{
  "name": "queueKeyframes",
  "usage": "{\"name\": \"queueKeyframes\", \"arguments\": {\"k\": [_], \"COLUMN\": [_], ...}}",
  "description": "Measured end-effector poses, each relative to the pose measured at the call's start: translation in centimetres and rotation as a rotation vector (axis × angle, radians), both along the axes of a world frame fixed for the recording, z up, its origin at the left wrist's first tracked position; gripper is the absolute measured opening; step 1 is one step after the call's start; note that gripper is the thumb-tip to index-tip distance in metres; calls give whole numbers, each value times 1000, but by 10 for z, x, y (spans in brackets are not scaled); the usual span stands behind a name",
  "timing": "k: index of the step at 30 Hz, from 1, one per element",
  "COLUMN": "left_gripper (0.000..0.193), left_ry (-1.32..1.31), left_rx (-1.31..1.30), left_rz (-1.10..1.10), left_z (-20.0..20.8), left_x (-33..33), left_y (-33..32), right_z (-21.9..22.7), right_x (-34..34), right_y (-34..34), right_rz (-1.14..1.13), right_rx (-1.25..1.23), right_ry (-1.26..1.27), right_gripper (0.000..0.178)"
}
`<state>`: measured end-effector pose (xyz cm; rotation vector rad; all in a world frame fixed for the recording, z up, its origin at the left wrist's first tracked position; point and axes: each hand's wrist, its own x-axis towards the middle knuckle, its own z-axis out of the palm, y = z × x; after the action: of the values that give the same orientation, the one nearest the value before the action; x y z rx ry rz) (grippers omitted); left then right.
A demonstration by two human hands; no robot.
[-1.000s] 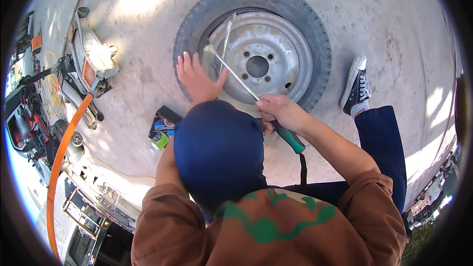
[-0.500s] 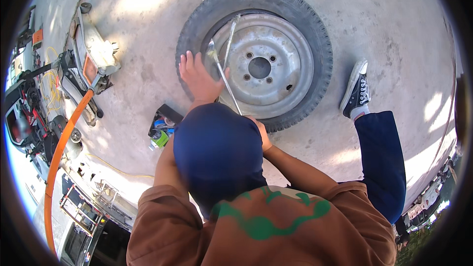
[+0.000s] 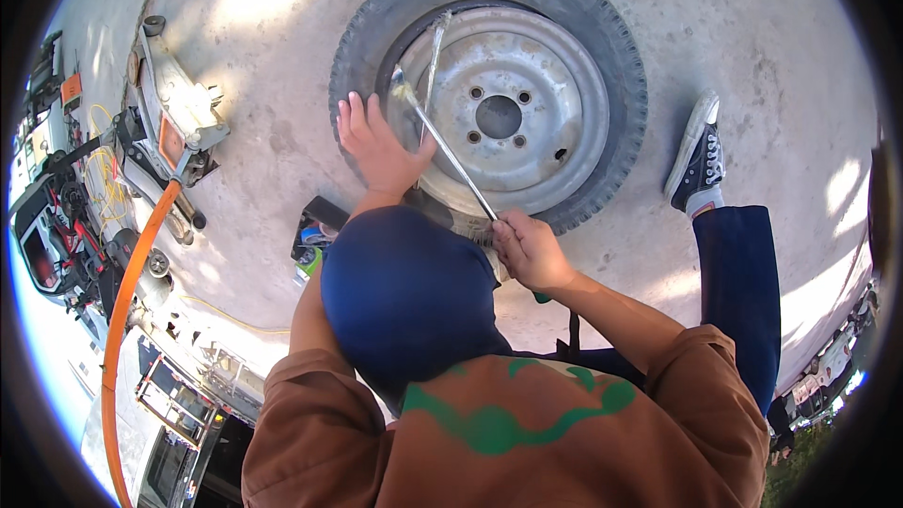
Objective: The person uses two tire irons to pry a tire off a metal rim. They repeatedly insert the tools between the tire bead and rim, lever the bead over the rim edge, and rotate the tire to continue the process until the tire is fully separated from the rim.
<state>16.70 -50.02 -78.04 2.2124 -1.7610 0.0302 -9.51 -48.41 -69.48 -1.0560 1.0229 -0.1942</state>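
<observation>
A black tire [image 3: 616, 47] lies flat with a grey steel wheel rim [image 3: 555, 85] inside it. My left hand [image 3: 384, 149] rests on the tire's left sidewall, fingers spread, its thumb beside a thin silver bar [image 3: 434, 66]. That bar slants up to the rim's upper left edge. My right hand [image 3: 529, 249] is closed around the lower part of a long silver bar [image 3: 456, 162] at the tire's near edge. Its flared, pale-smeared tip lies over the rim's left edge. A green bit shows below my right hand; whether it belongs to the bar I cannot tell.
A floor jack [image 3: 179, 103] stands at the left, with an orange strip [image 3: 127, 306] curving down from it. A small dark box [image 3: 310, 230] holding colored items sits by my left forearm, partly hidden. A sneaker-clad foot [image 3: 698, 150] rests on concrete at the right.
My right hand has come out from behind the dark cap, moving right, and now shows around the long bar's lower part. My left hand stays spread on the tire. The view has shifted slightly.
</observation>
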Motion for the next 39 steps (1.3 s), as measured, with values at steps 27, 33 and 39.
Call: {"name": "queueKeyframes", "arguments": {"k": [27,33,39], "left_gripper": [81,64,53], "left_ry": [13,-52,268], "left_rx": [111,203,738], "left_rz": [-186,-284,-265], "left_z": [13,16,84], "left_x": [56,103,103], "left_y": [-7,-20,-118], "right_z": [152,144,135], "right_x": [-176,-176,-166], "right_y": [-231,-225,-255], "right_rz": [374,238,300], "right_rx": [-404,-224,27], "right_ry": [578,553,354], "right_gripper": [28,34,48]}}
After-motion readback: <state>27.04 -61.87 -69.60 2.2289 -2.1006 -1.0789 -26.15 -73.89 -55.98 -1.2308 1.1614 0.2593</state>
